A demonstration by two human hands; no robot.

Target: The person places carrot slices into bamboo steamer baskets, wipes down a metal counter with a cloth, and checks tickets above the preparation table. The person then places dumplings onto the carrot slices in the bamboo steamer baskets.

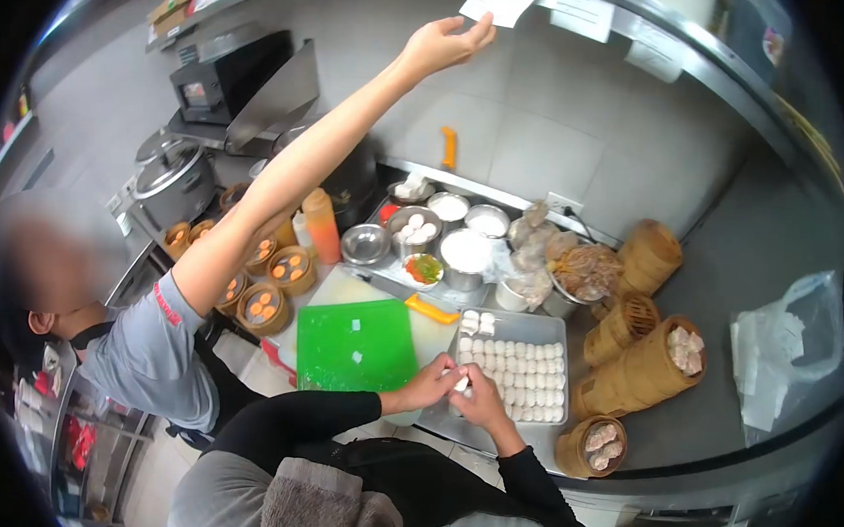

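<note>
White dough (461,383), in the head view, is pinched between the fingers of the left hand (427,386) and right hand (480,399), at the tray (534,327)'s left edge. It probably handles as light, soft and easily dented; grip its sides lightly. Raised rim and steamers (621,383) restrict rightward travel; the flat board (357,341) allows leftward movement.

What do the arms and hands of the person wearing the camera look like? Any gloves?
No gloves! The left hand and right hand are both bare. Each arm wears a long, plain black sleeve: the left sleeve and right sleeve show no pictures or letters. Any rings would be too small to tell.
</note>
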